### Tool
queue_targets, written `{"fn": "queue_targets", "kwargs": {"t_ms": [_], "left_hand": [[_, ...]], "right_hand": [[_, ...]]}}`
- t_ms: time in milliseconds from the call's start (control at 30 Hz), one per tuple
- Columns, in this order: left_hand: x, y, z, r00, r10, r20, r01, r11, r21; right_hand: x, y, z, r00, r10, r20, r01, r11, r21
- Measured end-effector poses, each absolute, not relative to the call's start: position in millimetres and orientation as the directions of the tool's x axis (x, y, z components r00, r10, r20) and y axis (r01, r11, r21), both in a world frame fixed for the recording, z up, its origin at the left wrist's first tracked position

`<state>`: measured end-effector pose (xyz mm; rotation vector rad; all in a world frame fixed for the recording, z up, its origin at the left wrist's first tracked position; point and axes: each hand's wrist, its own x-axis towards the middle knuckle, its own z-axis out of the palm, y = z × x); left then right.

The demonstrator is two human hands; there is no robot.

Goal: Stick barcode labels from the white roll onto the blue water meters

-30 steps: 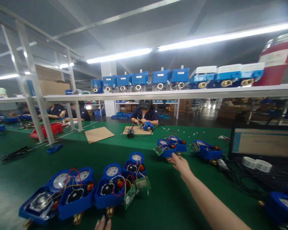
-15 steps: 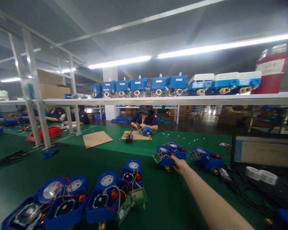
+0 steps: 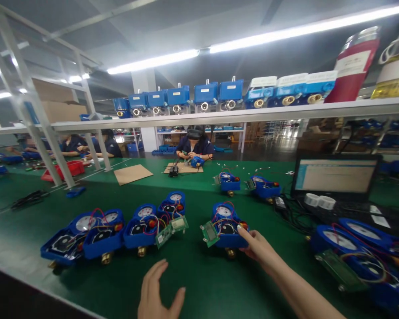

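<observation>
My right hand (image 3: 257, 243) grips the right side of an opened blue water meter (image 3: 231, 239), thumb on top near its orange-red part. The meter has a white dial, a brass fitting below and coloured wires. A green circuit board with a small display (image 3: 210, 233) hangs off its left side on the wires. My left hand (image 3: 158, 290) is held over the bench at the bottom, fingers apart and holding nothing. Beyond it stands a row of similar open meters (image 3: 103, 241), their boards dangling at the right end (image 3: 171, 230).
Two more open meters (image 3: 229, 182) sit farther back. At right are a laptop (image 3: 334, 177), tape rolls (image 3: 319, 201), black cables and more blue meters (image 3: 349, 248). A shelf (image 3: 199, 118) with closed meters and bottles crosses above. A co-worker (image 3: 195, 144) sits opposite.
My right hand has drawn the meter toward me from the pair at the back. My left hand has come into view. The view has tilted down and turned slightly right.
</observation>
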<state>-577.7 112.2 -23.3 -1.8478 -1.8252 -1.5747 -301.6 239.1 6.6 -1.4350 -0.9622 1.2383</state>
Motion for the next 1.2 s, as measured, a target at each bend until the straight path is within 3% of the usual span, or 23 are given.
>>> {"fn": "queue_targets", "kwargs": {"t_ms": [100, 267, 533, 700, 767, 867, 1033, 1200], "left_hand": [[-533.0, 115.5, -10.9, -0.229, 0.867, 0.444, 0.536, -0.268, 0.800], [-502.3, 136.1, 11.9, -0.042, 0.947, 0.319, 0.233, -0.301, 0.925], [-507.1, 146.2, 38.3, 0.021, 0.946, 0.323, 0.193, -0.321, 0.927], [-501.7, 150.6, 45.7, 0.013, 0.949, 0.316, 0.070, -0.316, 0.946], [-497.4, 152.6, 48.2, -0.081, 0.968, 0.236, -0.076, -0.242, 0.967], [-489.2, 156.2, 54.6, -0.163, 0.987, 0.002, -0.281, -0.049, 0.958], [-481.2, 161.8, 69.2, -0.097, 0.967, -0.236, -0.408, 0.178, 0.895], [-482.2, 163.5, 74.1, -0.068, 0.940, -0.334, -0.463, 0.266, 0.845]], "right_hand": [[-296.7, 209.5, -4.5, 0.172, 0.970, -0.174, -0.019, -0.173, -0.985], [-293.1, 193.2, -11.6, 0.144, 0.985, -0.094, -0.038, -0.090, -0.995], [-294.3, 194.6, -11.2, 0.124, 0.989, -0.074, -0.052, -0.068, -0.996], [-292.8, 193.3, -8.2, 0.096, 0.993, -0.075, -0.034, -0.072, -0.997], [-291.6, 191.9, -4.4, 0.076, 0.994, -0.076, -0.028, -0.074, -0.997], [-290.6, 189.6, 2.3, 0.051, 0.996, -0.077, -0.016, -0.077, -0.997], [-291.7, 187.1, 6.0, 0.071, 0.994, -0.079, -0.004, -0.079, -0.997], [-292.4, 187.9, 6.3, 0.082, 0.993, -0.085, 0.006, -0.085, -0.996]]}}
